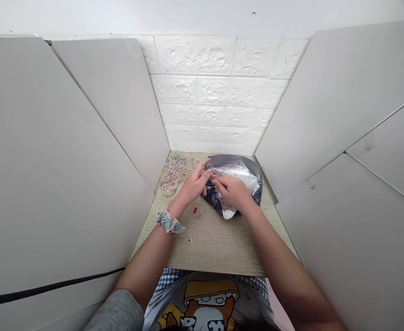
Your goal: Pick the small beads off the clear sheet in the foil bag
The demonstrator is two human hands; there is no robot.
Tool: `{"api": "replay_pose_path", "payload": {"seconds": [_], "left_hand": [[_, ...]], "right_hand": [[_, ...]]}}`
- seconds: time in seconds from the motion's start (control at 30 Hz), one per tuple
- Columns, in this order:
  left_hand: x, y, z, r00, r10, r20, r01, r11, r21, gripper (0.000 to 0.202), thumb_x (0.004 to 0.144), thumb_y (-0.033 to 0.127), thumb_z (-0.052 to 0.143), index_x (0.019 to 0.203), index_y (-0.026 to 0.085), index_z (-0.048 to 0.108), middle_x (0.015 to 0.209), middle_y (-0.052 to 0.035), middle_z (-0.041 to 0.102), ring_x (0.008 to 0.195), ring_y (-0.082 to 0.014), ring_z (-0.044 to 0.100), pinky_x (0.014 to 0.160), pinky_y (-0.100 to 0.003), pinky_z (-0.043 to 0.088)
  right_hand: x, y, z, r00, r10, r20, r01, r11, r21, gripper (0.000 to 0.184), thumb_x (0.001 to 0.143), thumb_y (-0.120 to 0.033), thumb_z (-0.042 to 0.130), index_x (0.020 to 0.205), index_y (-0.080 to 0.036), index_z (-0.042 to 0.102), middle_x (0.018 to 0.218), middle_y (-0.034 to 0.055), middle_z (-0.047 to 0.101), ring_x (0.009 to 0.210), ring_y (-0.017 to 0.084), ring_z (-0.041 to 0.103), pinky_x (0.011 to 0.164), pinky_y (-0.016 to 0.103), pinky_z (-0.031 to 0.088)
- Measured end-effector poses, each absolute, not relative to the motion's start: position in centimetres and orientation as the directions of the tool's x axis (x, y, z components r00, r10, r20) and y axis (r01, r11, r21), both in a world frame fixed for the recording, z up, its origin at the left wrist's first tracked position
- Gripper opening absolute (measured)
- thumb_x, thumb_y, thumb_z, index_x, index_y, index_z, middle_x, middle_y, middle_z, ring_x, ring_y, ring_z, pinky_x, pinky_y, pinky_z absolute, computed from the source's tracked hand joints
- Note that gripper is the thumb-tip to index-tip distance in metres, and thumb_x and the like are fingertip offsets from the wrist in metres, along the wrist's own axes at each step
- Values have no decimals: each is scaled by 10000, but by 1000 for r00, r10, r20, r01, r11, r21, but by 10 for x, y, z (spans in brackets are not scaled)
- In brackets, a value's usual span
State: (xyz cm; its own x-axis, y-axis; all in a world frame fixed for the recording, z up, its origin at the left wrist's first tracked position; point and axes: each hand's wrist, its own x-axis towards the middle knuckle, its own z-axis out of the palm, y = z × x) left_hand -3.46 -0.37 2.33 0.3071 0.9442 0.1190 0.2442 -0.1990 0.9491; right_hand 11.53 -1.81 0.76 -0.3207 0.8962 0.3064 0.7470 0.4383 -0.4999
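My left hand (197, 180) and my right hand (234, 190) meet at their fingertips above the bag. The left index finger is raised, while its thumb and other fingers come together near the right fingertips. My right hand is pinched closed; what lies in either pinch is too small to make out. Under them is a dark blue patterned bag (211, 198) with a shiny silver lining (234, 166), its mouth spread wide, small beads inside. Left of my left hand lies a heap of multicoloured bead strands (177, 171). Nearer me rests a small beaded loop (198, 213) with a red part.
The narrow wooden table (219, 248) carries a tiny object (190, 240) near its front edge. Grey-white panels (112, 92) stand close on both sides, and a white brick-pattern wall (216, 92) closes the back. A black cable (57, 286) runs at lower left.
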Motion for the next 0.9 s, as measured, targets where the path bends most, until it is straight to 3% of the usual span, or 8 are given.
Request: {"api": "replay_pose_path", "payload": {"seconds": [0.1,0.23,0.37,0.47,0.6,0.7,0.9], "left_hand": [[-35,-3,22,344,937,59,259,-155,953,480,800,454,335,1227,234,355,805,-14,581,375,-24,435,426,-178,347],[-32,-2,20,438,899,-6,274,-127,953,472,783,465,357,1131,167,465,719,-19,584,380,-41,418,412,-191,334],[-30,-1,19,479,875,73,293,-238,926,359,742,419,453,909,137,600,736,-34,604,589,-91,502,542,-204,378],[-33,3,17,386,910,148,325,-285,902,310,732,404,471,783,139,624,766,-37,616,703,-123,523,642,-232,385],[-40,10,16,94,968,235,349,-253,902,271,735,377,467,743,151,617,740,-22,611,727,-137,525,678,-247,378],[-43,12,16,-93,964,248,340,-203,918,274,753,377,435,755,155,595,695,-11,578,702,-135,507,660,-244,375],[-43,10,17,-210,897,390,460,-261,848,251,785,335,404,673,159,544,819,-36,492,863,-138,455,814,-269,347]], "right_hand": [[117,-20,10,-310,898,313,769,431,-473,358,862,-378,299,744,-201,587,669,30,552,626,151,477,551,251,287],[120,-20,13,-289,906,311,768,413,-490,363,859,-356,300,622,-187,516,617,16,527,584,134,448,527,242,259],[122,-20,13,-269,919,287,779,383,-497,327,844,-322,310,588,-184,459,616,15,521,565,132,426,516,242,245],[124,-18,13,-256,928,271,785,363,-502,348,845,-365,304,563,-184,395,572,2,485,533,127,399,502,243,235],[129,-17,13,-213,946,244,803,312,-508,335,847,-364,299,570,-187,362,544,-5,465,515,127,384,494,243,229],[132,-16,13,-170,957,236,825,269,-496,318,848,-345,294,592,-189,398,545,-3,469,515,128,387,494,241,232],[142,-14,16,-16,969,245,849,143,-509,308,853,-338,301,755,-201,559,664,15,577,617,140,478,533,228,271]]}}
